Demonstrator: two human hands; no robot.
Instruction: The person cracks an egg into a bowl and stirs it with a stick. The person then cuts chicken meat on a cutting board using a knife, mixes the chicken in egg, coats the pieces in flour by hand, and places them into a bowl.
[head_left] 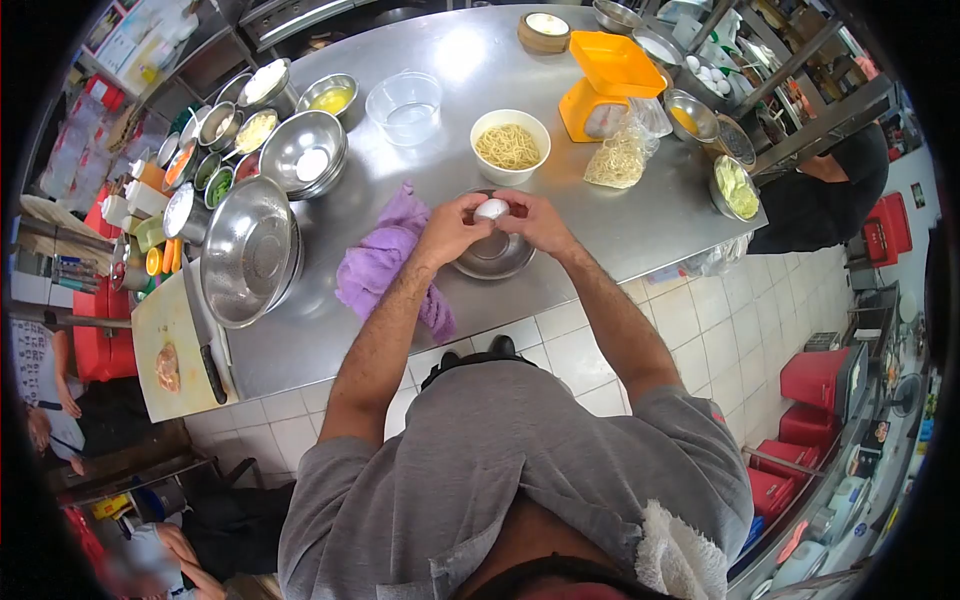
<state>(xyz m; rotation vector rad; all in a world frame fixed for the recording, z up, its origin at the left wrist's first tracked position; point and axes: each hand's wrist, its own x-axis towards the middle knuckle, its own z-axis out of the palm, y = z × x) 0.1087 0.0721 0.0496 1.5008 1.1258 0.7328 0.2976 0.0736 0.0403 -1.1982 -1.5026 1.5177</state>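
Between both hands is a white egg (491, 210), held just over a metal bowl (497, 258) near the table's front edge. My left hand (455, 232) grips it from the left with the fingertips. From the right, my right hand (540, 224) closes on the same egg. Whether the shell is cracked I cannot tell. Behind the hands stands a white bowl of noodles (508, 147). A crumpled purple cloth (385, 255) lies beside my left forearm.
An orange scale (592, 100) and a bag of noodles (620, 160) stand right of the noodle bowl. Large steel bowls (245, 255) and a cutting board with a knife (212, 372) are on the left. A clear tub (404, 108) is further back. Other people are at the edges.
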